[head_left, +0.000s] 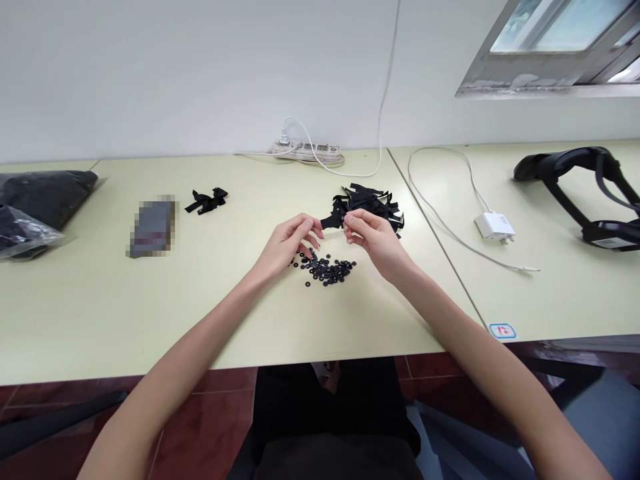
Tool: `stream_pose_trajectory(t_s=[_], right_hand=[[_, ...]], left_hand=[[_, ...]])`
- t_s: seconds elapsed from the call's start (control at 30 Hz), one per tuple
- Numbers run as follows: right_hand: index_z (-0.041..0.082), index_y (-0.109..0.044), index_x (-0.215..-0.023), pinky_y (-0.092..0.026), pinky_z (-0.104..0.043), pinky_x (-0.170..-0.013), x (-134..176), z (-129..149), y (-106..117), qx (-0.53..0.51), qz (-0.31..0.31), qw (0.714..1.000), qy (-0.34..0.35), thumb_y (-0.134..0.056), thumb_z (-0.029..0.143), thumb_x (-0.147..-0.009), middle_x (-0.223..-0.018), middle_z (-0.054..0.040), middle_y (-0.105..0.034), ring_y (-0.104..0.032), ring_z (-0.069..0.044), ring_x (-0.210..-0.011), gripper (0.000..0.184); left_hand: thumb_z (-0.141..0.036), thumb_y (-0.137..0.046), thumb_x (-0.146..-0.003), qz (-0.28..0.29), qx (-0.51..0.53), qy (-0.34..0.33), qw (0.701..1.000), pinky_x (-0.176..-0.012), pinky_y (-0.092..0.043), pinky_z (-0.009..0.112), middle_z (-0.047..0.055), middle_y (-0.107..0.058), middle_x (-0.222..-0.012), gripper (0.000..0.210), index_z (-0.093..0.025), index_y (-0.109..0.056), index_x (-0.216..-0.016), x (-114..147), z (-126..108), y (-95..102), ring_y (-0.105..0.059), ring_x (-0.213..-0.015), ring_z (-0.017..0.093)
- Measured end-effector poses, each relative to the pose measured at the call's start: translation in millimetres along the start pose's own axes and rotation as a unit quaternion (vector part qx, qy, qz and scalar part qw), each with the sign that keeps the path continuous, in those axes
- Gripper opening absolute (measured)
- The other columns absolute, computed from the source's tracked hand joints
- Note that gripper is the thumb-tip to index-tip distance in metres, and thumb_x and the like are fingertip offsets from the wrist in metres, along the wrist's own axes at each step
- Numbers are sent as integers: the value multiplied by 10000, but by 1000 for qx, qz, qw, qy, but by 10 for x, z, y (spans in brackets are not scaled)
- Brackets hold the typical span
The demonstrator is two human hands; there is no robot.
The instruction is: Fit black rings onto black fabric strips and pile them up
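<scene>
A short black strip (pixel 330 221), apparently fabric, spans the gap between my hands above the table. My left hand (pixel 289 245) has its thumb and index finger closed at the strip's left end. At the other end, my right hand (pixel 375 239) pinches the strip; a small dark bit shows at those fingertips, too small to name. Below my hands lies a scatter of small black rings (pixel 330 270), like washers, partly hidden by my left fingers. Just behind my right hand is a heap of black strips (pixel 367 199).
A smaller group of black pieces (pixel 207 200) lies to the left, beside a blurred dark object (pixel 154 227). Dark plastic bags (pixel 47 197) are at far left. A power strip (pixel 307 151), charger (pixel 494 226) with white cable and black headset (pixel 570 180) also occupy the table.
</scene>
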State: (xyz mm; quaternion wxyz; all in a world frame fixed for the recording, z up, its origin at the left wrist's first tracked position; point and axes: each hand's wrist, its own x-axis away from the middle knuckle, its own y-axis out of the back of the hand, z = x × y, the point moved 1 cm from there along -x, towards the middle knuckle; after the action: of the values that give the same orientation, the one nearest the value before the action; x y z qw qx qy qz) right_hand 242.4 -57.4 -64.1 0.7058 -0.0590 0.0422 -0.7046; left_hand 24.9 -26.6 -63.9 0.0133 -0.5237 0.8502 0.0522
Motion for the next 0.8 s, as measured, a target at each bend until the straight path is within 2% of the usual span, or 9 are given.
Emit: stream_pose_trajectory(t_s=[0.23,0.43,0.6,0.67,0.7,0.8], right_hand=[[256,-734,-881,-503,-375,-846,18,-16,-32,30,2,999,22,-830,473,-891,-820,-4,-634,-571,-179,-816,237],[266,-759,-990,-516,-359,-817,-10,-78,-35,-3,21,1000,5,-716,550,-973,-929,-28,-679,-602,-181,-850,288],[256,-782,-1031,-525,-352,-836,-19,-90,-13,-4,30,1000,-10,-685,507,-999,-952,-34,-686,-608,-172,-856,271],[254,-786,-1022,-531,-355,-846,-13,-79,-9,13,35,999,-11,-678,476,-994,-950,-33,-684,-608,-174,-862,248],[253,-787,-1017,-534,-358,-852,-11,-75,-9,23,39,999,-9,-675,460,-989,-949,-33,-684,-609,-175,-865,236],[251,-783,-989,-536,-373,-857,-14,-79,-18,57,56,997,5,-666,418,-971,-923,-31,-690,-618,-179,-858,205]], left_hand=[[-483,-703,-1024,14,-30,-14,999,-630,-578,254,82,-753,-1011,263,-221,-721,-1038,6,1,-13,-712,-821,165],[-475,-708,-1015,-12,-33,-5,999,-622,-581,255,78,-748,-964,263,-213,-715,-1004,4,3,8,-698,-815,164],[-488,-739,-987,-29,-26,3,999,-600,-569,244,77,-739,-962,274,-215,-724,-966,-24,8,39,-692,-823,167],[-472,-763,-965,-66,1,18,998,-571,-564,235,66,-716,-915,268,-210,-719,-934,-66,43,104,-673,-783,160],[-453,-773,-953,-103,21,28,994,-557,-560,226,58,-699,-889,255,-206,-716,-922,-95,68,163,-660,-760,153],[-363,-786,-921,-249,108,68,960,-538,-544,197,32,-670,-866,178,-198,-721,-936,-198,155,441,-633,-696,117]])
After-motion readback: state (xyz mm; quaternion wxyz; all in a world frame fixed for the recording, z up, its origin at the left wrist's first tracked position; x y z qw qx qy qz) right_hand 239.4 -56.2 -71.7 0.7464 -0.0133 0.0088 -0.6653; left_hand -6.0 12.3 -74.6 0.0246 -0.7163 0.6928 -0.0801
